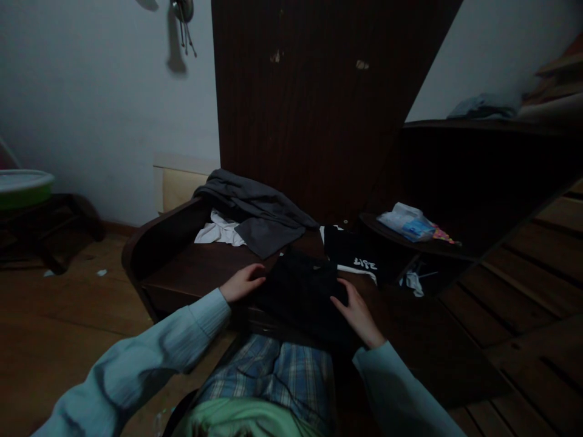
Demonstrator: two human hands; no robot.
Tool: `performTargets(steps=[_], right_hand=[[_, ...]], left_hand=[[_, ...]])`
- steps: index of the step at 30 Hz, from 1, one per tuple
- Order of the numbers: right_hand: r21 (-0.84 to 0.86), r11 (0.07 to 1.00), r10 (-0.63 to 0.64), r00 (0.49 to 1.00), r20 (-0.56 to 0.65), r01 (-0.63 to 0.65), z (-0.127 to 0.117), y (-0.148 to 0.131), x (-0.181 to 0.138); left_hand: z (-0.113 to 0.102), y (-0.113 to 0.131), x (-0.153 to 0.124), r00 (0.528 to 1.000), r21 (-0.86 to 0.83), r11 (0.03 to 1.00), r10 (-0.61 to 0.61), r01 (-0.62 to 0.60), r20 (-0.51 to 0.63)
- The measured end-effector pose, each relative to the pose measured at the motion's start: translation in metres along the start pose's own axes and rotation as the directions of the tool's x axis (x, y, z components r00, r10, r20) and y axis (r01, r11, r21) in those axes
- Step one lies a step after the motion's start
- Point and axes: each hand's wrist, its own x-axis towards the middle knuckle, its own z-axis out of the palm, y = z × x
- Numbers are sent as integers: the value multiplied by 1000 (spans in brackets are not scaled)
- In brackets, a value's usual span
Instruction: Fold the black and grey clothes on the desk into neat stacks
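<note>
A folded black garment (303,291) lies on the dark wooden bench in front of me; its exact kind is hard to make out in the dim light. My left hand (242,284) is at its left edge, with thumb and forefinger apart. At the right edge rests my right hand (359,311), thumb and fingers spread against the cloth. Just behind it is a black garment with white trim and white lettering (359,258). A dark grey garment (268,221) is heaped at the back of the bench, partly over a white cloth (218,232).
The dark bench (182,270) has a curved left end. On the right, a shelf holds a white and blue plastic packet (407,221), with a crumpled white item (414,282) below. A green basin (25,188) stands on a low stool at the far left.
</note>
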Motion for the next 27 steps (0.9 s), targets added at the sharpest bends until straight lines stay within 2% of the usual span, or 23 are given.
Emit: performTargets(steps=[2, 5, 9, 13, 14, 16, 18, 20, 23, 25, 27], right_hand=[[7, 999, -31, 998, 47, 31, 2, -5, 6], [38, 997, -69, 990, 125, 65, 4, -11, 19], [82, 988, -142, 967, 210, 128, 10, -22, 35], [86, 957, -289, 944, 159, 279, 18, -39, 44], [86, 945, -326, 936, 130, 317, 19, -44, 46], [82, 924, -380, 923, 63, 374, 22, -54, 50], [67, 911, -408, 913, -10, 407, 24, -63, 58], [34, 904, -423, 904, -59, 426, 28, -68, 67], [-63, 912, -411, 903, -122, 406, 35, -67, 84], [-117, 927, -372, 912, -170, 356, 42, -62, 96], [-91, 958, -286, 937, -198, 273, 49, -55, 106]], left_hand=[[-2, -13, 13, 996, 34, 998, -58, 60, -63], [3, -25, 31, 991, -34, 994, -111, 108, -70], [15, -29, 46, 997, -119, 992, -50, 43, -57], [18, -29, 45, 1000, -176, 984, 24, -22, 9], [16, -28, 44, 999, -169, 984, 46, -47, -13], [11, -24, 42, 982, -107, 984, 127, -142, -136], [4, -20, 44, 930, 7, 968, 243, -251, -277], [-5, -18, 50, 879, 115, 948, 318, -297, -355], [-19, -22, 64, 846, 198, 956, 284, -215, -451], [-27, -27, 75, 825, 189, 974, 210, -128, -524], [-33, -31, 86, 825, 146, 987, 133, -62, -549]])
